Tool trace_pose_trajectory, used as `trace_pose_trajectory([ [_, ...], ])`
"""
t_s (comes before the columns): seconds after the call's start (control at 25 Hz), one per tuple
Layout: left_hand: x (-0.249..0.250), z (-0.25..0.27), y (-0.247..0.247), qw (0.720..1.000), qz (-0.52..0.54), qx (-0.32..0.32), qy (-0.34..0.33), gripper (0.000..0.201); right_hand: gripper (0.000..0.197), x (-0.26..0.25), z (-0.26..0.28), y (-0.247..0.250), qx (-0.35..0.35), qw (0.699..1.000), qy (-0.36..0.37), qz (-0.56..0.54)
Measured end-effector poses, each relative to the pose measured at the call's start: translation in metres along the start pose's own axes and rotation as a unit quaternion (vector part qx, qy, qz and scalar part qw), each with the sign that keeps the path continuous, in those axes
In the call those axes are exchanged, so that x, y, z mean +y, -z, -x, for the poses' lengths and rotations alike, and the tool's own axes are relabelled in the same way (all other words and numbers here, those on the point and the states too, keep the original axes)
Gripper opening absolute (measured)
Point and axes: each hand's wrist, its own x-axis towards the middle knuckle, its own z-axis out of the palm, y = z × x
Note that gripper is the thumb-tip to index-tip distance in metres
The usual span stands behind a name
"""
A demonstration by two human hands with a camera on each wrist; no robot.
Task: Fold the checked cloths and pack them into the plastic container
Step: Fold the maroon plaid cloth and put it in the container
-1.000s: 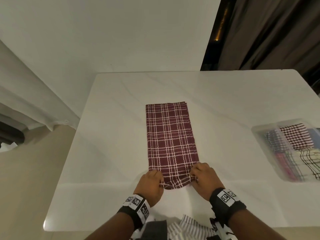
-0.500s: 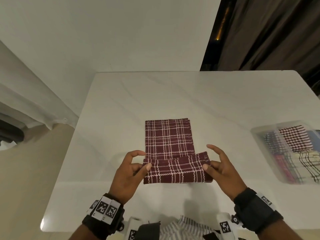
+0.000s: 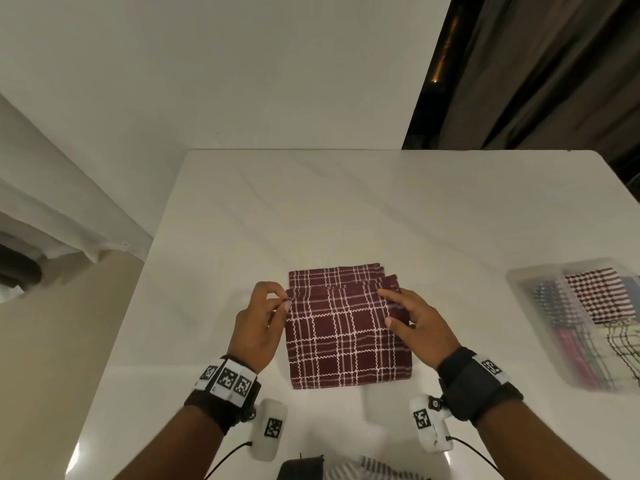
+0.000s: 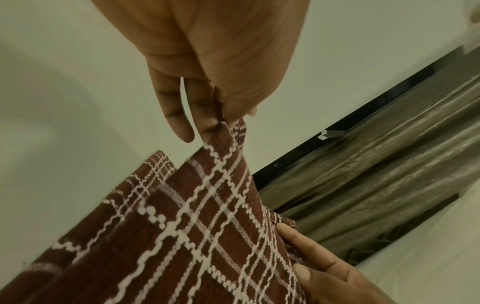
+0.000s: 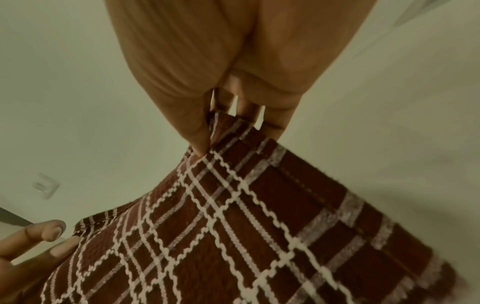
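Both hands are seen from the head view at the far corners of the maroon checked cloth (image 3: 346,334), which lies folded on the white table (image 3: 346,209) near its 6 o'clock edge. The upper corner at 9 o'clock is pinched by the left hand (image 3: 258,327) between thumb and forefinger; the corner at 3 o'clock is held by the right hand (image 3: 415,323), its other fingers loosely spread. A narrow strip of the lower layer shows beyond the upper edge at 12 o'clock. The clear plastic container (image 3: 526,282), blurred, is set at 3 o'clock by the table's right edge, well apart from the cloth, with folded checked cloths inside. Bare tabletop is left toward 12 o'clock, bounded by a white wall (image 3: 242,81) and a dark curtain (image 3: 554,81) at 1 o'clock. From the left wrist, the left hand (image 4: 207,61) is shown with thumb and a finger closed on the cloth (image 4: 194,236) corner, lifted off the table (image 4: 64,102); the right hand's fingertips (image 4: 298,234) touch the opposite edge. From the right wrist, the right hand (image 5: 233,72) is shown pinching the cloth (image 5: 246,236) corner, and the left hand's fingertips (image 5: 52,228) are seen at 8 o'clock.
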Motion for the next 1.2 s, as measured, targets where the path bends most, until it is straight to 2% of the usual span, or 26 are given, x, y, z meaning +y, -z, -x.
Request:
trace_pose_trajectory([
  [0.16, -0.031, -0.043, -0.009, 0.999, 0.007, -0.025, 0.031, 0.027, 0.054, 0.006, -0.037, -0.001, -0.012, 1.0, -0.025, 0.003],
  [0.24, -0.038, -0.06, -0.016, 0.998, -0.002, -0.032, 0.046, 0.024, 0.054, 0.008, -0.053, -0.003, -0.011, 0.999, -0.042, 0.003],
  [0.32, -0.043, -0.072, -0.023, 0.997, 0.001, -0.037, 0.062, 0.023, 0.053, 0.01, -0.067, -0.008, -0.01, 0.998, -0.059, 0.014],
  [0.44, -0.057, -0.079, -0.032, 0.993, 0.023, -0.06, 0.096, 0.033, 0.057, 0.018, -0.084, -0.016, -0.016, 0.996, -0.077, 0.032],
  [0.56, -0.076, -0.078, -0.036, 0.993, -0.001, -0.08, 0.086, 0.046, 0.062, 0.025, -0.092, -0.021, -0.015, 0.996, -0.07, 0.052],
  [0.64, -0.082, -0.078, -0.039, 0.992, -0.071, -0.094, 0.052, 0.058, 0.067, 0.024, -0.092, -0.023, 0.015, 0.992, -0.049, 0.114],
  [0.72, -0.074, -0.074, -0.04, 0.97, -0.204, -0.13, 0.01, 0.081, 0.079, 0.015, -0.088, -0.026, 0.023, 0.974, 0.006, 0.225],
  [0.76, -0.067, -0.07, -0.043, 0.951, -0.266, -0.154, -0.012, 0.094, 0.087, 0.008, -0.085, -0.03, -0.003, 0.962, 0.038, 0.271],
  [0.84, -0.048, -0.057, -0.057, 0.917, -0.325, -0.221, -0.061, 0.112, 0.105, -0.002, -0.079, -0.046, -0.102, 0.931, 0.096, 0.337],
  [0.92, -0.038, -0.037, -0.08, 0.896, -0.327, -0.29, -0.078, 0.108, 0.118, 0.002, -0.072, -0.065, -0.188, 0.89, 0.136, 0.393],
  [0.96, -0.037, -0.028, -0.091, 0.896, -0.316, -0.307, -0.066, 0.1, 0.122, 0.01, -0.069, -0.072, -0.21, 0.874, 0.141, 0.415],
  [1.08, -0.048, -0.008, -0.106, 0.9, -0.323, -0.289, -0.053, 0.091, 0.126, 0.035, -0.057, -0.08, -0.209, 0.856, 0.128, 0.455],
  [1.2, -0.062, 0.001, -0.094, 0.893, -0.362, -0.257, -0.071, 0.102, 0.121, 0.051, -0.043, -0.065, -0.185, 0.852, 0.112, 0.476],
])
